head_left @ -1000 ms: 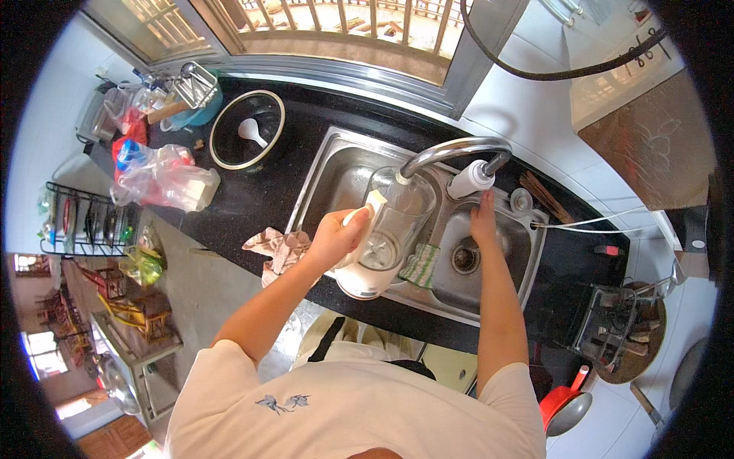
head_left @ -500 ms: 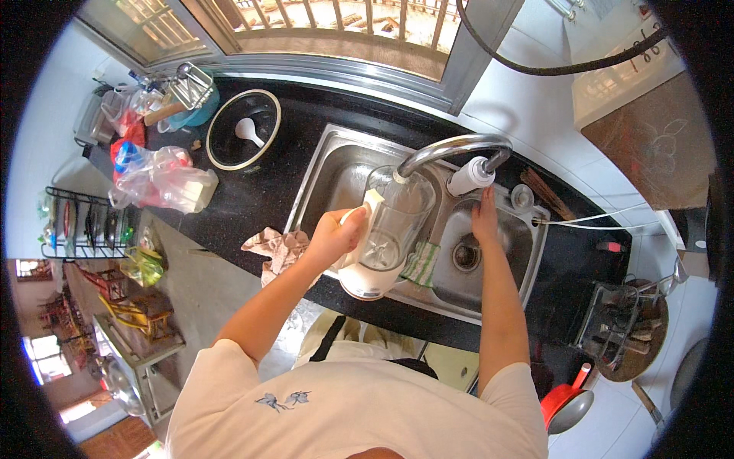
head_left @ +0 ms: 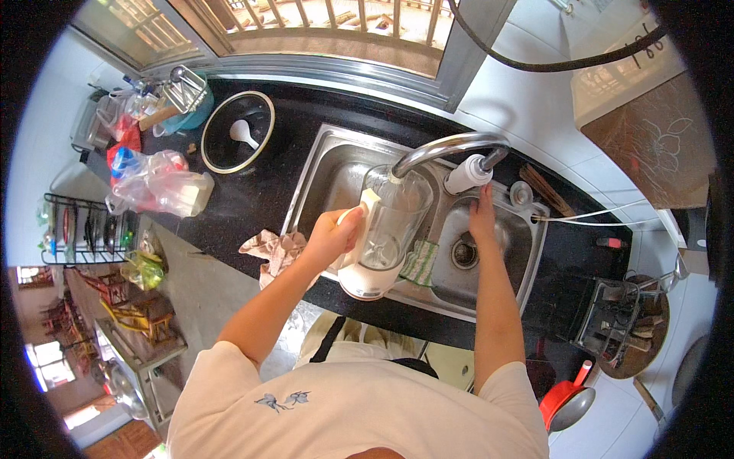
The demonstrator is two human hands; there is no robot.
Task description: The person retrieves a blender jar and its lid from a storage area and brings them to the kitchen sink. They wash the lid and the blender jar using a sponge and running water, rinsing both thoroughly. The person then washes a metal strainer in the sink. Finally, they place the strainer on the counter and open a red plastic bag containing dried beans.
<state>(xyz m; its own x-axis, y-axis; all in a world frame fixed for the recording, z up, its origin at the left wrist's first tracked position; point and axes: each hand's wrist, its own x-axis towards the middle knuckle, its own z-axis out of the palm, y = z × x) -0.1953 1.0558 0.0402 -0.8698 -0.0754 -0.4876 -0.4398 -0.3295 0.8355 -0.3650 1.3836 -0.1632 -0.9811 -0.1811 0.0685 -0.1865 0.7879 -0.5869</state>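
Note:
My left hand (head_left: 341,236) is wrapped round the pale handle of a clear blender jug (head_left: 401,206) with a white base (head_left: 371,277). The jug tilts over the left basin of the steel sink (head_left: 315,164), its mouth under the spout of a curved chrome faucet (head_left: 443,143). Whether water is running is hard to tell. My right hand (head_left: 482,218) reaches over the right basin, fingers stretched toward the white cylindrical part (head_left: 466,176) at the faucet's base. Its fingertips are at or against that part; the exact contact is hidden.
A green-striped cloth (head_left: 419,262) hangs over the sink divider. A crumpled cloth (head_left: 275,251) lies left of the sink. Farther left are a black bowl (head_left: 222,149) with a white spoon (head_left: 243,133) and plastic bags (head_left: 162,182). A red pan (head_left: 562,402) is at lower right.
The whole view has shifted slightly. Both hands and the jug keep nearly the same places, with no visible change of grip.

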